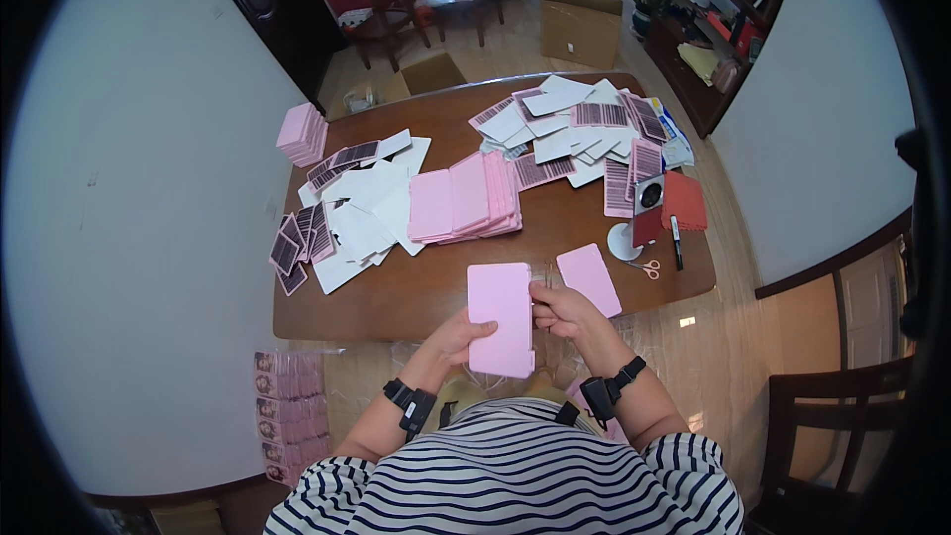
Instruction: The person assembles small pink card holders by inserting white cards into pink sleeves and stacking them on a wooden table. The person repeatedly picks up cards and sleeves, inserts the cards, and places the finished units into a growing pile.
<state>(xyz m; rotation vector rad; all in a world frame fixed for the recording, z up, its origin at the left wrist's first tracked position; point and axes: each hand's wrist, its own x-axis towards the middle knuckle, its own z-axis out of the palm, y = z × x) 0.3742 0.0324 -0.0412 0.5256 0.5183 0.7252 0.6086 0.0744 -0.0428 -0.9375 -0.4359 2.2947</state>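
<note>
A flat pink rectangular card piece (500, 317), with a notched right edge like a flattened card box, is held upright-lengthwise before my body near the table's front edge. My left hand (461, 335) grips its left side, thumb lying on the front and the other fingers behind. At the upper right edge my right hand (563, 310) is closed, its thumb and curled fingers pinching the border. Just right of that hand a single pink card (589, 279) lies on the table. Beyond the held piece rests an uneven pile of similar pink pieces (451, 203), some opened out.
On the brown table (396, 302), white and barcode-striped cards (371, 203) spread left, with another heap (584, 134) at back right. A pink stack (302, 134) stands at the far left corner. At right are a phone on a stand (646, 208), scissors (649, 268), and a black marker (678, 243).
</note>
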